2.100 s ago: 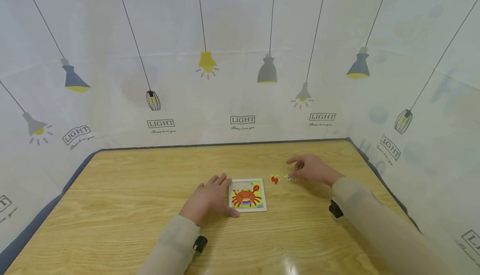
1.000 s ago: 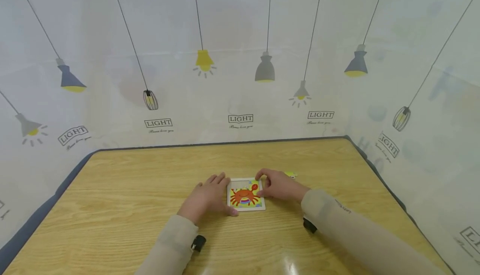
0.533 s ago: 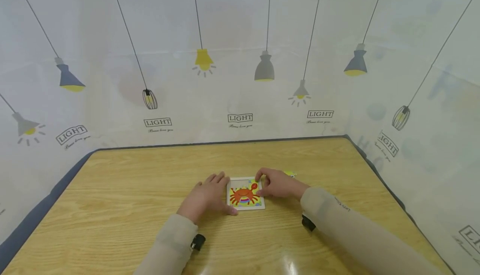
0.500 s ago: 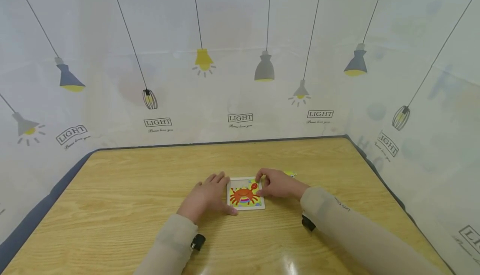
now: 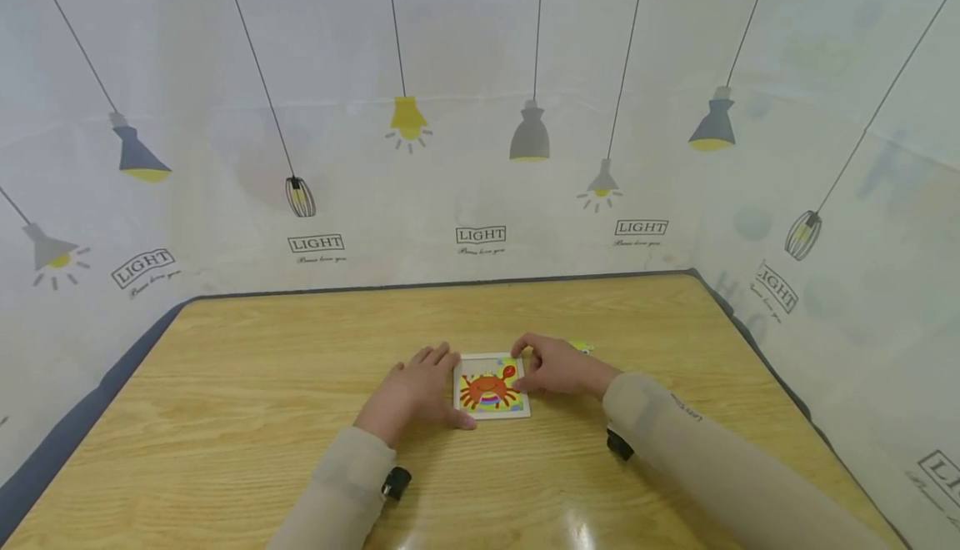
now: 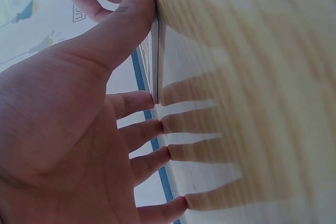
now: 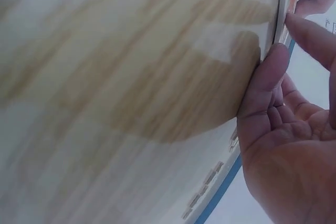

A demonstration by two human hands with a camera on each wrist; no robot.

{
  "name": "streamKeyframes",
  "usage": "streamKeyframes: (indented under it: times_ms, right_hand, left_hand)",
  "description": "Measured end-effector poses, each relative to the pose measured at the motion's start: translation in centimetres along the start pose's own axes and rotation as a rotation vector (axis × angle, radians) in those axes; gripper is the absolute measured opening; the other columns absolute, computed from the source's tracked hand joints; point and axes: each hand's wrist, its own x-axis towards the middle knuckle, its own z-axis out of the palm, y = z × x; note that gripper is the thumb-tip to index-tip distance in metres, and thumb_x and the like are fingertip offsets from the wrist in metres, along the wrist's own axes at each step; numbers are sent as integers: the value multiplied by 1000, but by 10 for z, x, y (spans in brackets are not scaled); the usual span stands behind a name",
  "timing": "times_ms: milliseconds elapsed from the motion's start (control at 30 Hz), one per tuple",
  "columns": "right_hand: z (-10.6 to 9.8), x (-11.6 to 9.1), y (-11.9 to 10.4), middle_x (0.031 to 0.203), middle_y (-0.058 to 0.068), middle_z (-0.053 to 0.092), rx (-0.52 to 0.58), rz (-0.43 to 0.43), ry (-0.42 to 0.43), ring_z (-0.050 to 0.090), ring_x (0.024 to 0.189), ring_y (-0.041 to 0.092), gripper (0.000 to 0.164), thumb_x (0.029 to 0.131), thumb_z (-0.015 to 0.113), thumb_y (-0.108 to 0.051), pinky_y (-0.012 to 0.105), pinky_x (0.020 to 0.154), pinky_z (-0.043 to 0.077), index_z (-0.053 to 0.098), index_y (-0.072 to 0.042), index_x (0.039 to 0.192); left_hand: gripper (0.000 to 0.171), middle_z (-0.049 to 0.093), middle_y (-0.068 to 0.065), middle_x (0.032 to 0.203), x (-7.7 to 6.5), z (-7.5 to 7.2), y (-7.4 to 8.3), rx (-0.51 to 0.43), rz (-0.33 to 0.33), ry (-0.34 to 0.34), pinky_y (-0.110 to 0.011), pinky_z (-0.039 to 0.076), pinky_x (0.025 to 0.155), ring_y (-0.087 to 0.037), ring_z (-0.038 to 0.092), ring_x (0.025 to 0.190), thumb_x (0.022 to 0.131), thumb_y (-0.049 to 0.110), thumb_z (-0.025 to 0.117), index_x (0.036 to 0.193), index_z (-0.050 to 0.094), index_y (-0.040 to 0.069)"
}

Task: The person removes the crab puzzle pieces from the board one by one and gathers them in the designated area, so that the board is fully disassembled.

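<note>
A small crab jigsaw puzzle in a white frame (image 5: 495, 417) lies flat on the table. Red crab pieces (image 5: 487, 387) fill most of it, while a bare grey patch shows at its upper left. My left hand (image 5: 415, 394) spans the left side, thumb at the front corner and index fingertip at the far one; in the left wrist view its spread, straight fingers (image 6: 149, 129) touch the tabletop. My right hand (image 5: 558, 367) grips the right edge, index finger bent at the far corner and thumb lower on the rim. Behind that hand, a yellow-green loose piece (image 5: 582, 347) is partly hidden.
The wood-grain table (image 5: 300, 342) has a dark edge and meets a pale curtain (image 5: 420, 200) printed with hanging lamps. Dark wrist cameras sit under both sleeves (image 5: 667, 425). In the right wrist view, loose pieces (image 7: 202, 192) lie beyond the hand.
My right hand has come left from over the loose pieces to the puzzle's right edge and has stayed there for about a second. The left hand has kept its place.
</note>
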Motion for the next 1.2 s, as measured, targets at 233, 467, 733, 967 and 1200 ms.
streamKeyframes:
  times_ms: [233,467,733,967,1200]
  right_hand:
    - [1,-1,1,83,2,63,-42,-33,23,54,69,15,43,92,85,-32,29,64,45,64,-20,127]
    - [3,3,1,81,1,63,-80,-53,37,52,68,14,42,92,86,-32,28,65,44,65,-19,126]
    - [2,2,1,81,1,63,-104,-81,32,53,68,13,45,93,85,-30,28,65,45,60,-15,127]
    - [4,3,-4,99,4,63,-120,-75,64,57,88,17,46,92,87,-27,34,82,52,60,-13,127]
    - [8,7,-7,121,4,67,-177,-85,114,63,111,20,49,86,92,-26,45,108,55,64,-11,124]
  left_hand:
    - [111,26,-10,178,-2,-1,1,-5,5,15,-69,23,130,-37,23,165,79,64,87,166,38,15]
    - [111,27,-11,178,-1,0,0,3,10,20,-70,25,129,-38,25,165,79,64,87,165,39,14]
    - [112,27,-10,178,-1,1,0,6,9,23,-70,25,129,-37,25,165,78,65,87,166,38,14]
    - [112,27,-10,178,-2,-1,1,0,9,24,-70,24,129,-37,24,165,79,65,87,166,38,14]
    - [112,27,-10,178,-3,0,-1,-12,13,20,-70,24,130,-37,24,165,79,66,86,166,38,15]
